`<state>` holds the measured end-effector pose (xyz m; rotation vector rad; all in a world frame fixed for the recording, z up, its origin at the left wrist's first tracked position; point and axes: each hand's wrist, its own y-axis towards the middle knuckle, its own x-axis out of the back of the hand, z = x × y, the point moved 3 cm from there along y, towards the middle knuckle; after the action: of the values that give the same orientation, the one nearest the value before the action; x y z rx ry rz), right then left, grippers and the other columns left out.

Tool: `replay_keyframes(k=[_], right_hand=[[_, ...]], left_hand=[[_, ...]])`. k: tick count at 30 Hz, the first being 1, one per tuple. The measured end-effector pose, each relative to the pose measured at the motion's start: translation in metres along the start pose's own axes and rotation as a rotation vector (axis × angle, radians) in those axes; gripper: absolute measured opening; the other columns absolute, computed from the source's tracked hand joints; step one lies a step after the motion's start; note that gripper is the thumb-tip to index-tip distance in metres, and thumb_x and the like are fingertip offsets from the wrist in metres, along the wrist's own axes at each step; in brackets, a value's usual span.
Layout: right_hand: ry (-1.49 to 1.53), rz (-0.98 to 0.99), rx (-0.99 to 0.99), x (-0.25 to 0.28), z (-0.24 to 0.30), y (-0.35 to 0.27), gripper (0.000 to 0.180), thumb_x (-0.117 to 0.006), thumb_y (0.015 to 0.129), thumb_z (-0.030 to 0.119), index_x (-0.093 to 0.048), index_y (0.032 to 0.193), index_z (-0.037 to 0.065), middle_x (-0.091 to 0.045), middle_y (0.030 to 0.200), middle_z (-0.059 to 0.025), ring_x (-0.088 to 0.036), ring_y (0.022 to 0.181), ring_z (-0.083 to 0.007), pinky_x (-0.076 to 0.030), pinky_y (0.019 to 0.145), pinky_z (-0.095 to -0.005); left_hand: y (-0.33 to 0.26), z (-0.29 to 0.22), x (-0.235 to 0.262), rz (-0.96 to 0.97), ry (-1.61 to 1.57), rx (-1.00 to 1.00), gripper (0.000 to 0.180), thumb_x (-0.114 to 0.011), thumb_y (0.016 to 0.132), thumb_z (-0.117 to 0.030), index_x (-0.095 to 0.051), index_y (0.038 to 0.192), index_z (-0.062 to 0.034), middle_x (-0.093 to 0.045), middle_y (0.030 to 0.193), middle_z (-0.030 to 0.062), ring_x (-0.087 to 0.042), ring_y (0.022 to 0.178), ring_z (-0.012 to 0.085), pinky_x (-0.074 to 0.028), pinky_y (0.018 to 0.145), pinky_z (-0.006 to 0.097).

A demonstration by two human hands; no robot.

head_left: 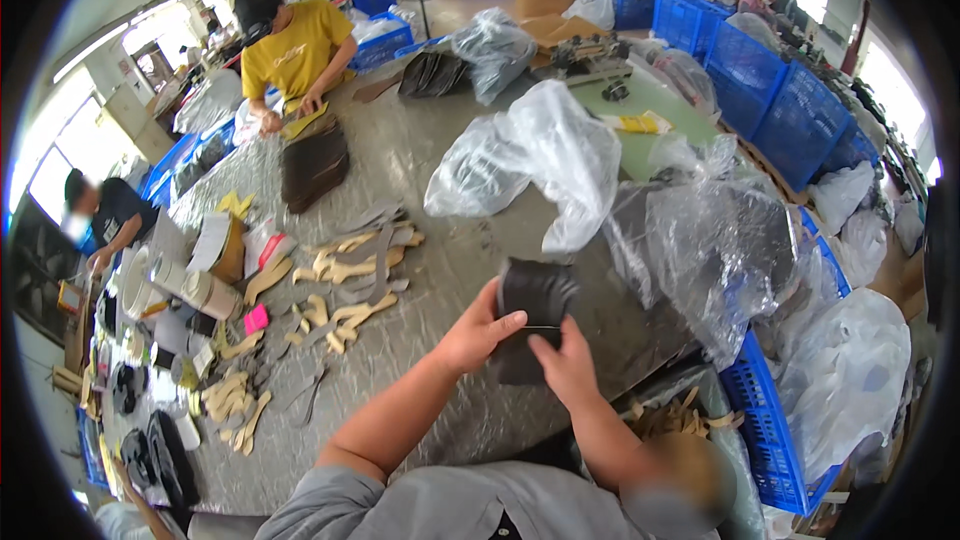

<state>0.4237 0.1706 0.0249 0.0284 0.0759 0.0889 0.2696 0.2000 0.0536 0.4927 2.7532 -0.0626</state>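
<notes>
A bundle of dark, leather-like pieces (pixel 540 290) is held above the near part of the table, with a thin pale line, like a band or string, across it. My left hand (pixel 474 334) grips its left side, thumb on top. At the lower right side, my right hand (pixel 568 362) holds the same bundle, its index finger close to the pale line. The fingers under the bundle are hidden. Left of my forearm, a thin tool like scissors (pixel 310 390) lies on the table. Grey and tan cut strips (pixel 350 265) are piled farther left.
Clear plastic bags (pixel 530 155) lie beyond my hands. A plastic-wrapped dark bundle (pixel 715 240) sits to the right, by a blue crate (pixel 765 420). Across the table, a person in a yellow shirt (pixel 295 50) handles pieces near a dark stack (pixel 315 165). Tubs (pixel 210 295) stand left.
</notes>
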Motion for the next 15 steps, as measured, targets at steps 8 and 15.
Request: replay_keyframes(k=[8,15], right_hand=[[-0.542,0.458,0.006,-0.100,0.001,-0.046,0.108,-0.084,0.069,0.026,-0.017,0.150,-0.002,-0.034,0.136,-0.0281,-0.042,0.125,-0.0412,-0.035,0.107,-0.0417],[-1.022,0.648,0.326,-0.119,0.011,-0.062,0.107,-0.086,0.062,0.032,-0.029,0.146,-0.001,-0.043,0.134,-0.0178,-0.042,0.126,-0.0354,-0.031,0.108,-0.0441]], left_hand=[[-0.142,-0.014,0.026,-0.400,-0.379,0.014,0.037,-0.049,0.100,-0.018,-0.044,0.132,0.0004,-0.059,0.120,0.0128,-0.062,0.102,0.0233,-0.052,0.088,0.036],[-0.214,-0.027,0.064,-0.683,0.851,-0.329,0.029,-0.067,0.083,0.000,-0.056,0.109,0.0003,-0.059,0.099,0.0120,-0.059,0.083,0.0223,-0.049,0.074,0.032]])
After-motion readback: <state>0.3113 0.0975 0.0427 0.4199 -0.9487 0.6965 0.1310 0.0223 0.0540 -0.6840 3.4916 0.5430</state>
